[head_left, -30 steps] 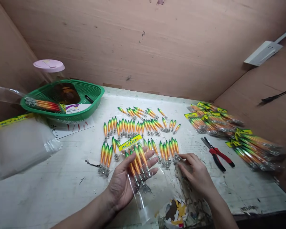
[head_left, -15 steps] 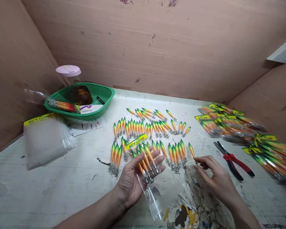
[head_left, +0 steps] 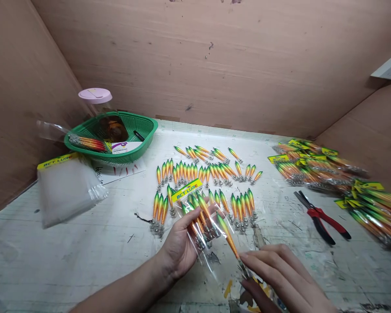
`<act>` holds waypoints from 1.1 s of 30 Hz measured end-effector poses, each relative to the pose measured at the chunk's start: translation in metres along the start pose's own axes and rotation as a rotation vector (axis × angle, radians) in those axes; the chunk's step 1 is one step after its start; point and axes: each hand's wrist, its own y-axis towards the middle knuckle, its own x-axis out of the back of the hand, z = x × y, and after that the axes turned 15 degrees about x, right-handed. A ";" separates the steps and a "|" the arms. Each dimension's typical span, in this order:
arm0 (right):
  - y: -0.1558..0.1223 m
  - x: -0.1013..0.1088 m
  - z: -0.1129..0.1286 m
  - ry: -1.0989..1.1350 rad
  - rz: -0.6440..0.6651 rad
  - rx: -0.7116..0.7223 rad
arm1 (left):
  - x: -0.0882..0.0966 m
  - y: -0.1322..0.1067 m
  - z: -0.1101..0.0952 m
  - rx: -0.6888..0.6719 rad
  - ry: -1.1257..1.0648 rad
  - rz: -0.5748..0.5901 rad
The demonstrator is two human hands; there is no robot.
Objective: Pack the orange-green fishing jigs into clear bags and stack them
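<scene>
My left hand [head_left: 182,243] is closed round a clear plastic bag [head_left: 211,263] with a yellow BCT LURE header. Several green-and-orange squid jigs show inside the bag, their hook crowns towards me. Between the thumb and fingers of my right hand [head_left: 276,274] is a single squid jig [head_left: 228,237], pinched by its hook end, its green tip pointing up and left beside the bag. Loose squid jigs [head_left: 183,170] lie in rough rows on the table beyond my hands.
At left, a green basket [head_left: 127,158] holds a pink-lidded jar [head_left: 96,95] and bagged red jigs. A stack of clear bags [head_left: 70,191] lies before it. Red-handled pliers [head_left: 322,219] and piles of filled lure packets [head_left: 313,165] lie at right.
My right hand has picked up the jig from the right end of the near row and brought it left and nearer, beside the bag. My left hand has stayed nearly still.
</scene>
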 end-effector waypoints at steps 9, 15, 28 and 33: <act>0.000 -0.019 0.005 -0.085 -0.143 -0.038 | 0.000 -0.001 0.002 0.064 0.024 -0.004; 0.006 -0.024 0.004 -0.007 -0.188 -0.073 | -0.001 -0.004 0.002 0.121 0.089 -0.035; -0.002 -0.031 -0.006 0.021 -0.182 -0.195 | 0.004 0.001 0.006 0.098 0.215 0.038; -0.012 -0.029 -0.010 0.065 -0.129 -0.065 | 0.003 0.000 0.009 0.200 0.351 0.032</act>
